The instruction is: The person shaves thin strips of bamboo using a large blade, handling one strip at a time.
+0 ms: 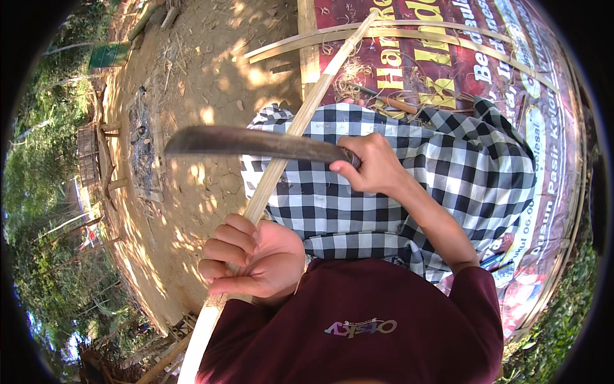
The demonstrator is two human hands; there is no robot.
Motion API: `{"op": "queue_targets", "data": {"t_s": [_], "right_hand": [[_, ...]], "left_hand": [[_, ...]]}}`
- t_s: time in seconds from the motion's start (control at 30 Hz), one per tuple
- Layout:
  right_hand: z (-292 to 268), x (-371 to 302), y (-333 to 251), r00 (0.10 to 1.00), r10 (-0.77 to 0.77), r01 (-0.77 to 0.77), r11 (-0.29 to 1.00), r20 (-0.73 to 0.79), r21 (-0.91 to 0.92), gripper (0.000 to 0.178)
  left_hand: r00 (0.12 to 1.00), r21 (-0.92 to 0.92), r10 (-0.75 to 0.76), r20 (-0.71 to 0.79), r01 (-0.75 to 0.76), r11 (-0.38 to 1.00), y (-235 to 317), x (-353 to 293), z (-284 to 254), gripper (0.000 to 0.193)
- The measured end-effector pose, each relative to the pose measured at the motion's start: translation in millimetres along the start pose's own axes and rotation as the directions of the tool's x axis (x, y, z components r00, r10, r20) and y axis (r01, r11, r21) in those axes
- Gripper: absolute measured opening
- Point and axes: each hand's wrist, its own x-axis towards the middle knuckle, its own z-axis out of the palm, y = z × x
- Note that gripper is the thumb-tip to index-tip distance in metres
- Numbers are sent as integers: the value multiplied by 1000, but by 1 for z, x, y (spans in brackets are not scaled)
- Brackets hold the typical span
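My left hand [252,256] is closed around a long pale bamboo strip [307,105], which slants from the lower left up to the far middle. In my right hand [371,168] is the handle of a machete [249,142], its broad dark blade pointing left. That blade lies across the strip over my lap, somewhat blurred; I cannot tell whether it touches. A black-and-white checked cloth [358,211] covers my legs. Beyond my knees, a second knife with a brown handle [398,104] rests among curled shavings [350,80].
Under me spreads a dark red printed banner [416,57], with more thin bamboo strips [441,40] lying across its far part. A wooden edge [308,45] borders it on the left. Past that lies bare earth [198,83] with a patch of ash [142,141]. Green plants [51,211] stand farther left.
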Motion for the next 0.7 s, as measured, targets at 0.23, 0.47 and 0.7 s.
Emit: {"op": "queue_targets", "data": {"t_s": [0.23,0.47,0.7], "right_hand": [[-5,3,-6,992,-129,129,987,3,-94,53],[-23,21,21,964,233,-247,964,-128,-103,55],[-5,3,8,981,-193,192,981,-5,-28,51]], "left_hand": [[999,-7,-2,-47,2,1000,-3,-5,-3,38],[1000,-6,-12,-21,12,1000,2,-6,-3,41],[999,-19,7,-53,-8,1000,-1,-1,3,40]]}}
